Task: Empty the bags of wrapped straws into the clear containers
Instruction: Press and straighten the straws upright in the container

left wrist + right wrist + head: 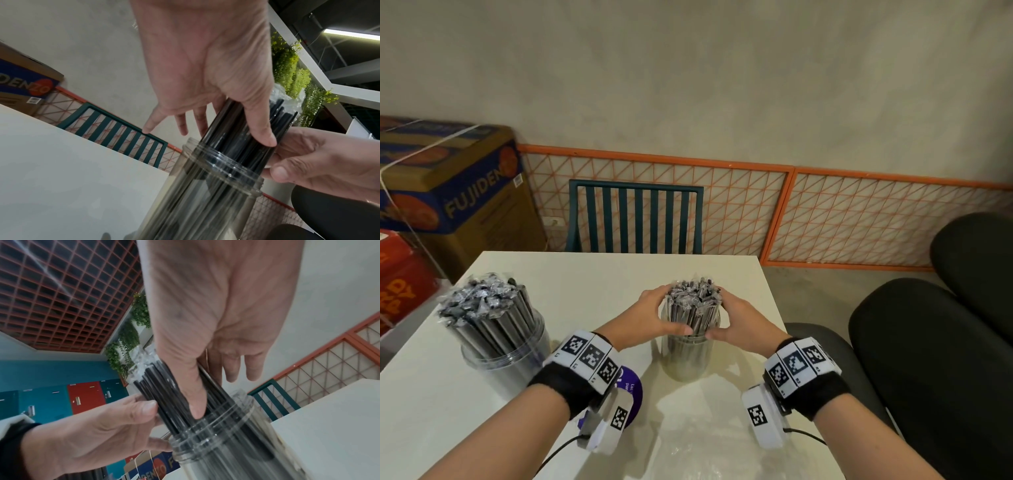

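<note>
A clear container (690,359) stands at the middle of the white table (592,274) with a bundle of wrapped black straws (693,301) upright in it, sticking out well above the rim. My left hand (657,313) and right hand (734,317) wrap this bundle from either side just above the rim. In the left wrist view the left thumb (265,136) presses the straws (236,138). The right wrist view has the right thumb (195,402) on the straws (164,394), down near the threaded rim (216,434). A second clear container (506,349), packed with straws, stands on the left.
An empty clear plastic bag (698,442) lies on the table near me, and a purple item (633,394) sits under my left wrist. A teal chair (635,216) stands behind the table, cardboard boxes (448,192) on the left, black seats (935,359) on the right.
</note>
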The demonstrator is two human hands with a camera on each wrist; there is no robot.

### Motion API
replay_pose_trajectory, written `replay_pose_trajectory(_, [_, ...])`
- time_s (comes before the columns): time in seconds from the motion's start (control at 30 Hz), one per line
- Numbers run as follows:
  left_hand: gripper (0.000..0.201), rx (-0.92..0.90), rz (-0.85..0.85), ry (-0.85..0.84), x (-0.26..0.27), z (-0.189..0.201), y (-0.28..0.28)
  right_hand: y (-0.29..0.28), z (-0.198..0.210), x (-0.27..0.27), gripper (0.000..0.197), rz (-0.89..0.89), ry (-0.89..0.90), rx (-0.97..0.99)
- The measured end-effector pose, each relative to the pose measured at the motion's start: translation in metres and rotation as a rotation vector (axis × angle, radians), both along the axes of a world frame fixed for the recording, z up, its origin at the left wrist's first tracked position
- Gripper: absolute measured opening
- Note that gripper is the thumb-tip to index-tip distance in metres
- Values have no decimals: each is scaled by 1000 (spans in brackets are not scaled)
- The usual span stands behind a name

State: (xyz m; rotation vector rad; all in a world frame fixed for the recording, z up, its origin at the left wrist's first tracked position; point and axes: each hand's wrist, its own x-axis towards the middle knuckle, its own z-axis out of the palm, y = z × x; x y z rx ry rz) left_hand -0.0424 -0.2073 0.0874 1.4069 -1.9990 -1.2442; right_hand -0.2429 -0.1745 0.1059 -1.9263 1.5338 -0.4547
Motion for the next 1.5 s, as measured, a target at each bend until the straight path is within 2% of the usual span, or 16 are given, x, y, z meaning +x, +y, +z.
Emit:
replay_pose_trajectory(0.2, [83, -19, 6, 41, 3, 2, 1, 1, -6, -4, 77, -25, -57, -43])
replay_pose_trajectory(0.33, [93, -28, -10, 55, 5, 4, 3, 3, -6, -5, 78, -27, -76, -46])
replay_pose_trajectory(0.47, [89, -30, 20, 51, 9, 5, 8, 6, -6, -10, 78, -135, 5, -30])
replay_pose_trajectory(0.6, [92, 59, 106, 73, 29, 2, 31, 20, -7, -24, 48, -404, 172, 62])
replay_pose_trajectory(0.67, [81, 124, 93, 35, 46, -2, 51, 33, -9, -26, 31, -345, 283, 156])
replay_pose_trajectory(0.73, [66, 194, 13, -70, 64, -9, 73, 46, -13, -19, 15, -215, 250, 233])
replay_pose_trajectory(0.77, [62, 239, -32, -132, 74, -13, 84, 53, -15, -12, 13, -144, 193, 273])
replay_pose_trajectory(0.83, [58, 366, -99, -253, 96, -17, 101, 62, -15, 10, 24, 15, 89, 357])
replay_pose_trajectory(0.93, [62, 523, -67, -412, 138, -16, 111, 64, -10, 57, 32, 174, 14, 409])
replay_pose_trajectory(1.03, [63, 436, 35, -628, 182, 1, 111, 53, 0, 111, 40, 210, -72, 318])
replay_pose_trajectory(1.13, [66, 333, 167, -729, 225, 24, 105, 43, 11, 164, 66, 149, -161, 172])
replay_pose_trajectory(1.23, [82, 280, 256, -606, 260, 38, 93, 32, 14, 211, 92, 79, -279, 121])
replay_pose_trajectory(1.33, [88, 178, 270, -435, 275, 44, 78, 26, 12, 245, 109, 29, -259, 89])
replay_pose_trajectory(1.4, [99, 138, 223, -335, 277, 43, 67, 25, 7, 261, 112, -18, -263, 69])
replay_pose_trajectory(1.47, [120, 100, 177, -199, 276, 39, 58, 24, -2, 271, 111, -66, -289, 43])
replay_pose_trajectory(1.5, [121, 79, 162, -133, 276, 36, 52, 24, -5, 275, 109, -88, -301, 29])
